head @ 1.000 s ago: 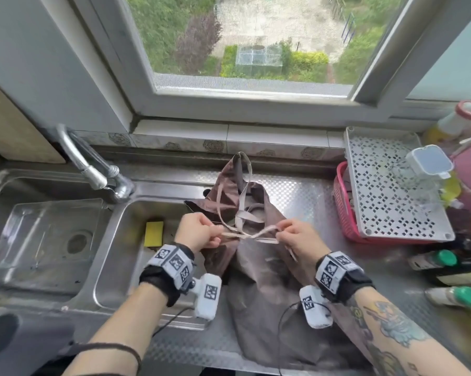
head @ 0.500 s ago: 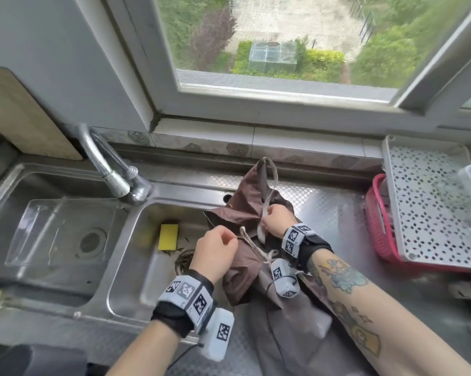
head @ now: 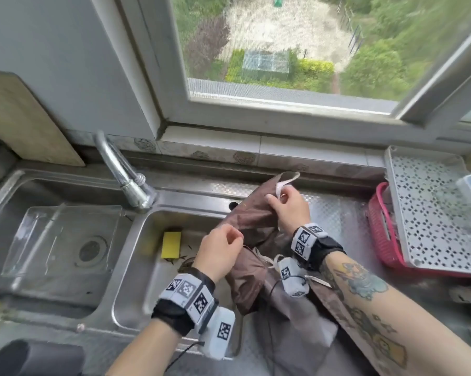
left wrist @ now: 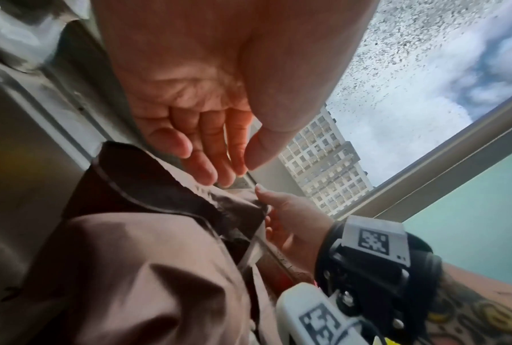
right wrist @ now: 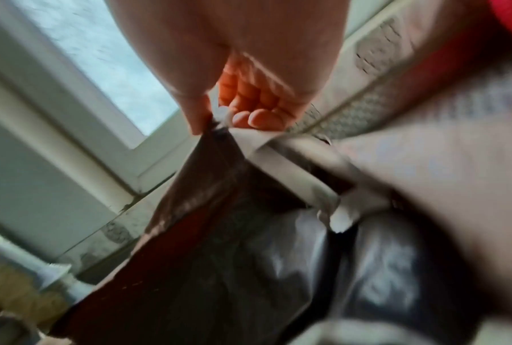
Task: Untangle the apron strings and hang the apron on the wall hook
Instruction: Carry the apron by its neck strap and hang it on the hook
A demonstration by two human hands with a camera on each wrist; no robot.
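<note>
A brown apron [head: 256,221] lies crumpled on the steel counter beside the right sink basin. My right hand [head: 279,198] pinches its top edge together with the beige neck strap [head: 285,183]. The right wrist view shows thumb and fingers [right wrist: 257,119] closed on the fabric [right wrist: 219,233] and the strap [right wrist: 293,168]. My left hand [head: 228,240] hovers over the apron's left edge. In the left wrist view its fingers [left wrist: 207,168] are relaxed and hold nothing above the apron [left wrist: 130,256]. Thin beige waist strings [head: 264,260] lie loose near my right wrist.
A chrome faucet [head: 120,172] stands between two steel basins. A yellow sponge [head: 171,244] lies in the right basin and a clear tray [head: 60,240] in the left. A red basket with a white perforated tray [head: 432,213] sits at the right. The window rises behind the counter.
A second ago both hands held the beige strings. The right hand has moved up to the apron's top edge, and the left hand has let go.
</note>
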